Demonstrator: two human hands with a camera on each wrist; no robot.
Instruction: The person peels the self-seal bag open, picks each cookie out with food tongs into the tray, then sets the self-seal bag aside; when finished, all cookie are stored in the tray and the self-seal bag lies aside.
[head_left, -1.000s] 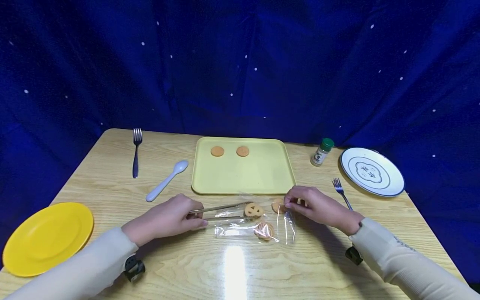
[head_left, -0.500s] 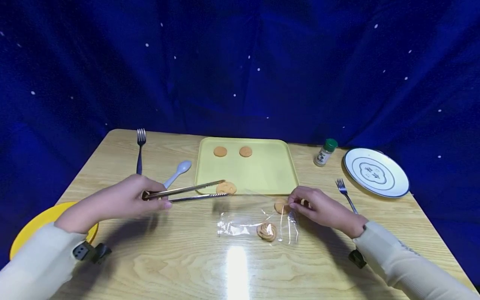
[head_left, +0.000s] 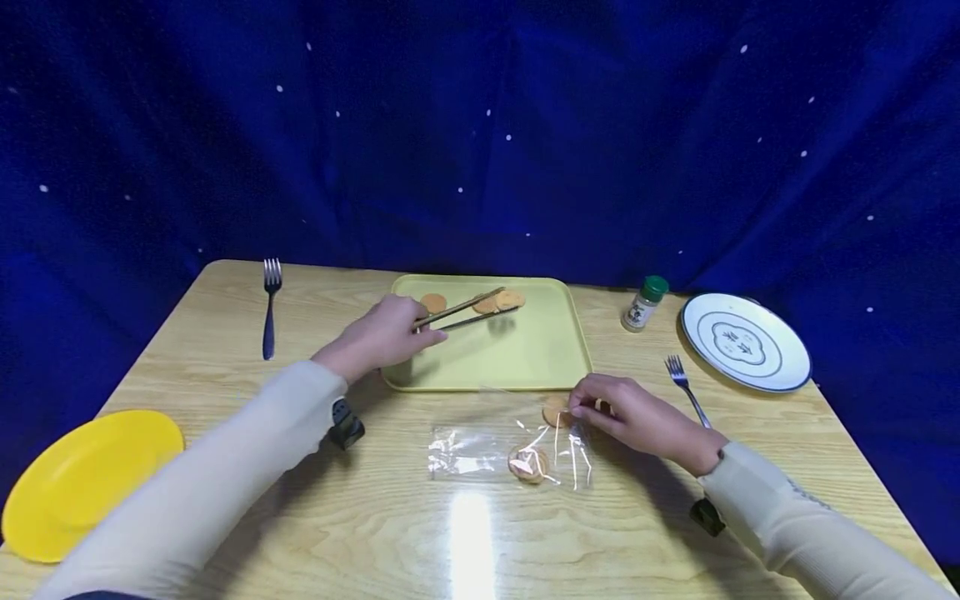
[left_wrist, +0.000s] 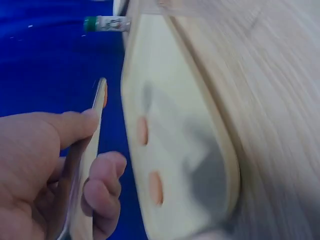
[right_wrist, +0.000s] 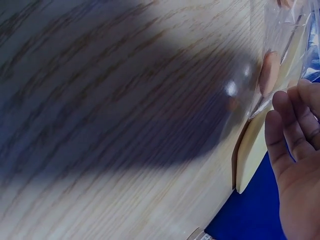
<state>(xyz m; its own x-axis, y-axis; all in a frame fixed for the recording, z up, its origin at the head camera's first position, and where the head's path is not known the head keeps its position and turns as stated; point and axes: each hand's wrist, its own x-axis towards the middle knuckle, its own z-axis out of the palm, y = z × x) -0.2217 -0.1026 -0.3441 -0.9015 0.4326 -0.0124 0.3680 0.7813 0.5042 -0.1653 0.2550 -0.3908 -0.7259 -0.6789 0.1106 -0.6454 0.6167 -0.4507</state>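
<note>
With my left hand point(head_left: 386, 332) I grip metal tongs point(head_left: 463, 311), and a round cookie point(head_left: 512, 299) with cut-out holes is pinched at their tips. It hangs over the back of the pale yellow tray point(head_left: 487, 360). Two plain round cookies lie in that tray, the left one point(head_left: 432, 302) near my knuckles and the other point(head_left: 483, 305) partly behind the tongs. My right hand point(head_left: 633, 418) pinches the right side of a clear plastic bag point(head_left: 468, 457) in front of the tray. Inside the bag are a plain cookie point(head_left: 553, 411) by my fingertips and a swirled cookie point(head_left: 528, 465).
A yellow plate point(head_left: 82, 483) lies at the left, with a fork point(head_left: 270, 310) behind it. At the right stand a green-capped shaker point(head_left: 643, 305), a second fork point(head_left: 686, 388) and a white plate with a blue rim point(head_left: 780, 354). A dark blue curtain point(head_left: 480, 142) hangs behind.
My left hand has lifted the cut-out cookie from the bag with the tongs, swung left, then moved forward over the tray. The arm now hides the white spoon. My right hand stays on the bag.
</note>
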